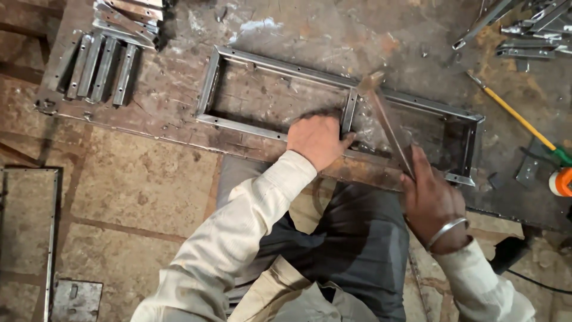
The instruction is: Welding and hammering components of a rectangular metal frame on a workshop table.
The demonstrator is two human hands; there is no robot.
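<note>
A long rectangular steel frame [250, 62] lies flat on a stained metal work plate [333, 30]. A short crosspiece [348, 110] stands across its middle. My left hand [317, 140] rests on the frame's near rail and presses against the foot of that crosspiece. My right hand [432, 203], with a metal bangle on the wrist, grips the handle of a hammer [387, 119]. The hammer's head hovers, motion-blurred, over the top end of the crosspiece.
Stacks of short steel channel pieces [101, 65] lie at the upper left, more metal strips [524, 30] at the upper right. A yellow-handled tool [512, 113] and an orange-white roll [561, 182] sit at the right. Another frame [52, 226] lies on the stone floor at lower left.
</note>
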